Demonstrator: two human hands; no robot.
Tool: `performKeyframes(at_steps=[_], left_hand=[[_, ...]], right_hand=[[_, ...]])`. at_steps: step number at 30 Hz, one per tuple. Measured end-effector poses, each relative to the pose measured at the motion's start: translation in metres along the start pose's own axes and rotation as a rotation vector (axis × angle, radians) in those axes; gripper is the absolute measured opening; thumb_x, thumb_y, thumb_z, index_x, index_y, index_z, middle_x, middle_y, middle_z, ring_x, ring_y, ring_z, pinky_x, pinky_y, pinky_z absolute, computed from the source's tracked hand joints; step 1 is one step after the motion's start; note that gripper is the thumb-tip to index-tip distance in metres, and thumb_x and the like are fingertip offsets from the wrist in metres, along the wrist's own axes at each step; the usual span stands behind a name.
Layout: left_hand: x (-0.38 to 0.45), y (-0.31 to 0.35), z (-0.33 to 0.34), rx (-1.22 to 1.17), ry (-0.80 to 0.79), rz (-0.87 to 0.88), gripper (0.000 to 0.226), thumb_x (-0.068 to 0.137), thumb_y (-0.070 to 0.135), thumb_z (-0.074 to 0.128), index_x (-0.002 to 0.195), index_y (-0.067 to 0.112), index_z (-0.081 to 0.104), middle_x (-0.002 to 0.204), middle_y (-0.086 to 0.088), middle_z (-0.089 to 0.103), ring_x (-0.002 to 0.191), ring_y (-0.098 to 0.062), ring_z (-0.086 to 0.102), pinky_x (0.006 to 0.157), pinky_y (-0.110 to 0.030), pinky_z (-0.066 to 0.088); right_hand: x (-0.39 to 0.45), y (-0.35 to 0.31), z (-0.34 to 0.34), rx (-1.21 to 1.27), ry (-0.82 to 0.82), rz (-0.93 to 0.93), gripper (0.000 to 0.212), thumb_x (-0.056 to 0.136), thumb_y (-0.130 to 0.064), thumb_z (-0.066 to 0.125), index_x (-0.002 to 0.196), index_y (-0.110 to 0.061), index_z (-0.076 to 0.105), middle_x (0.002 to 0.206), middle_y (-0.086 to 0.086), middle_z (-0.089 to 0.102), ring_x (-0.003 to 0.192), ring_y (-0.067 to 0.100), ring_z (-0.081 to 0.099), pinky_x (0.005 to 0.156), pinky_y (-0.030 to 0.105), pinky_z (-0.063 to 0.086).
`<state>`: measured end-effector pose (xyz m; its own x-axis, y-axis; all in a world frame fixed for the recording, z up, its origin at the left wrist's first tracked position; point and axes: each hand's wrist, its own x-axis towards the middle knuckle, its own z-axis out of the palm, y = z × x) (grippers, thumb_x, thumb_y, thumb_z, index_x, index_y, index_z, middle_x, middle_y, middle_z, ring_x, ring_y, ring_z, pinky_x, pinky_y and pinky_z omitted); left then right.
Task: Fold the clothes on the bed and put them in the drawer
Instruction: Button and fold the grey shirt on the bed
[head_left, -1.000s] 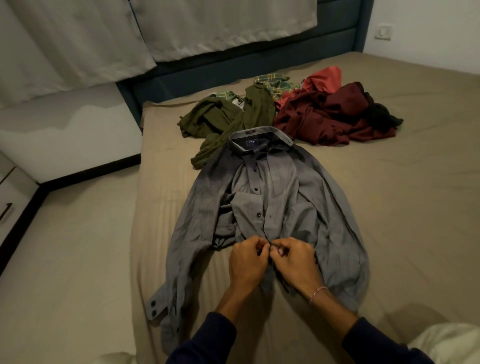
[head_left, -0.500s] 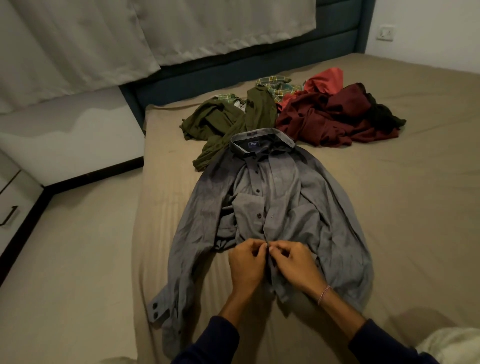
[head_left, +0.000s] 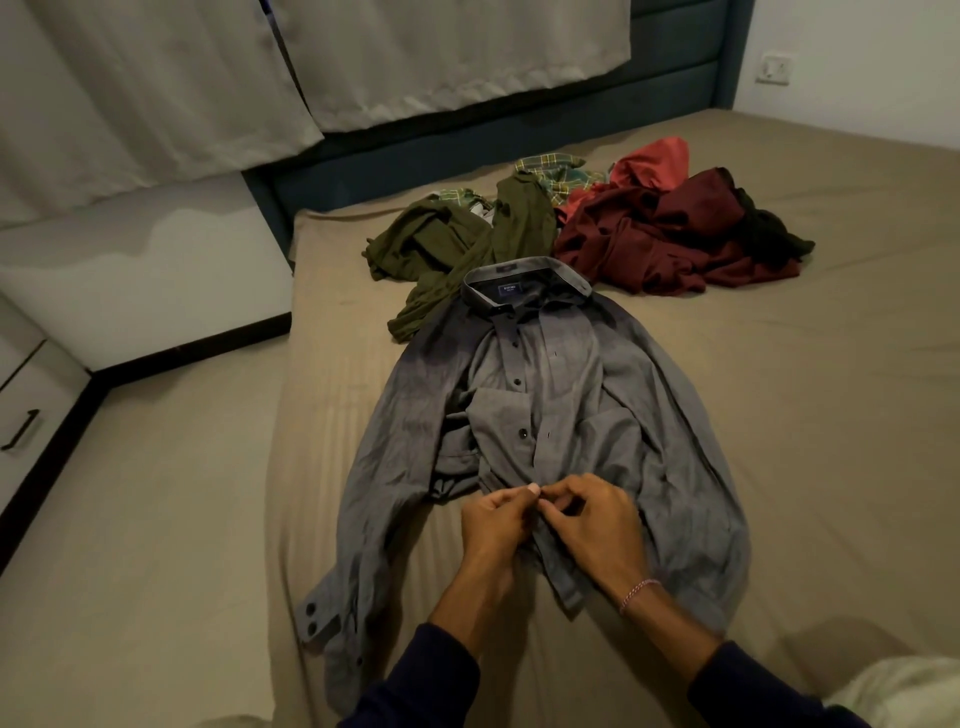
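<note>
Grey long-sleeved button-up cotton shirt lying face up, collar away from the onlooker, on the tan-sheeted bed. The left hand and right hand meet at the lower placket, each pinching one front edge between thumb and fingertips; over the past second they have stayed at this same spot, which suggests one low button is taking time and folding has not begun. Buttons higher up look fastened. Behind the collar lies an unfolded heap: olive-green garment, maroon garment, green plaid cloth. The navy neck label bears pale lettering too small to read. White drawer front with black handle at left.
</note>
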<state>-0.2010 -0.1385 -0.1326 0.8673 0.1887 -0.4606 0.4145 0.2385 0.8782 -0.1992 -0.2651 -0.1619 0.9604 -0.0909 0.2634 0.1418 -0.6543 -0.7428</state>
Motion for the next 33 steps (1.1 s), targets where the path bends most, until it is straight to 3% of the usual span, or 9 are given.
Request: performKeyframes(at_steps=[5, 8, 16, 19, 21, 24, 28, 31, 33], left_hand=[[-0.002, 0.008, 0.006, -0.074, -0.014, -0.126, 0.011, 0.095, 0.001, 0.063, 0.09, -0.008, 0.067, 0.058, -0.006, 0.066, 0.038, -0.007, 0.057, 0.038, -0.016, 0.042], [0.0, 0.011, 0.005, -0.086, -0.005, -0.167, 0.013, 0.095, 0.004, 0.065, 0.084, -0.003, 0.069, 0.071, -0.012, 0.073, 0.053, -0.015, 0.069, 0.044, -0.021, 0.051], [0.008, 0.003, 0.002, -0.117, 0.006, -0.191, 0.024, 0.091, 0.018, 0.073, 0.095, -0.005, 0.073, 0.092, -0.018, 0.076, 0.081, -0.026, 0.073, 0.055, -0.029, 0.057], [0.008, 0.002, 0.004, -0.159, 0.021, -0.207, 0.02, 0.09, 0.014, 0.074, 0.094, -0.006, 0.073, 0.094, -0.02, 0.076, 0.077, -0.027, 0.073, 0.054, -0.028, 0.057], [0.009, 0.003, 0.006, -0.143, 0.035, -0.215, 0.016, 0.09, 0.01, 0.073, 0.091, -0.005, 0.071, 0.086, -0.019, 0.075, 0.067, -0.024, 0.071, 0.047, -0.025, 0.053], [0.01, 0.002, 0.008, -0.103, 0.044, -0.204, 0.014, 0.092, 0.009, 0.069, 0.087, -0.003, 0.07, 0.084, -0.018, 0.073, 0.063, -0.023, 0.068, 0.045, -0.024, 0.051], [0.01, 0.001, 0.007, -0.07, 0.064, -0.138, 0.018, 0.095, 0.013, 0.067, 0.089, -0.003, 0.073, 0.092, -0.021, 0.075, 0.077, -0.027, 0.072, 0.055, -0.029, 0.057], [0.011, 0.0, 0.007, -0.048, 0.073, -0.086, 0.022, 0.095, 0.015, 0.067, 0.089, -0.005, 0.074, 0.085, -0.021, 0.075, 0.075, -0.029, 0.072, 0.057, -0.03, 0.057], [0.013, -0.004, 0.006, -0.029, 0.023, -0.049, 0.025, 0.096, 0.017, 0.066, 0.09, -0.005, 0.075, 0.086, -0.022, 0.075, 0.081, -0.034, 0.073, 0.071, -0.039, 0.061]], right_hand=[[0.0, 0.001, 0.0, 0.081, 0.011, -0.01, 0.013, 0.077, -0.029, 0.086, 0.081, -0.027, 0.073, 0.079, -0.014, 0.065, 0.068, 0.002, 0.061, 0.063, 0.018, 0.052], [-0.001, 0.003, 0.003, 0.142, -0.008, -0.011, 0.009, 0.079, -0.026, 0.084, 0.086, -0.024, 0.079, 0.08, -0.014, 0.073, 0.072, 0.0, 0.066, 0.068, 0.021, 0.057], [-0.001, 0.0, -0.001, 0.219, -0.05, -0.018, 0.012, 0.084, -0.024, 0.081, 0.095, -0.019, 0.082, 0.085, -0.009, 0.078, 0.074, -0.011, 0.067, 0.07, 0.004, 0.048], [0.0, 0.002, 0.001, 0.167, -0.024, -0.029, 0.009, 0.082, -0.025, 0.083, 0.079, -0.016, 0.08, 0.071, -0.005, 0.074, 0.065, -0.001, 0.065, 0.062, 0.01, 0.048], [-0.002, 0.006, 0.006, 0.04, 0.026, -0.088, 0.025, 0.08, -0.025, 0.084, 0.065, -0.015, 0.067, 0.063, -0.004, 0.065, 0.056, 0.006, 0.055, 0.057, 0.013, 0.041], [-0.005, 0.007, 0.007, -0.028, 0.056, -0.128, 0.028, 0.078, -0.025, 0.085, 0.068, -0.02, 0.059, 0.066, -0.005, 0.063, 0.059, 0.005, 0.051, 0.059, 0.008, 0.035], [-0.005, 0.002, 0.006, 0.264, -0.01, 0.002, 0.017, 0.081, -0.023, 0.083, 0.097, -0.019, 0.078, 0.085, -0.009, 0.076, 0.077, 0.0, 0.069, 0.072, 0.017, 0.057], [-0.002, 0.002, 0.004, 0.469, -0.079, 0.138, 0.008, 0.09, -0.02, 0.075, 0.096, -0.018, 0.079, 0.082, -0.006, 0.077, 0.075, 0.009, 0.072, 0.07, 0.032, 0.061], [0.003, 0.002, 0.001, 0.559, -0.113, 0.219, 0.007, 0.093, -0.019, 0.071, 0.092, -0.019, 0.078, 0.078, -0.002, 0.076, 0.071, 0.018, 0.071, 0.065, 0.034, 0.06]])
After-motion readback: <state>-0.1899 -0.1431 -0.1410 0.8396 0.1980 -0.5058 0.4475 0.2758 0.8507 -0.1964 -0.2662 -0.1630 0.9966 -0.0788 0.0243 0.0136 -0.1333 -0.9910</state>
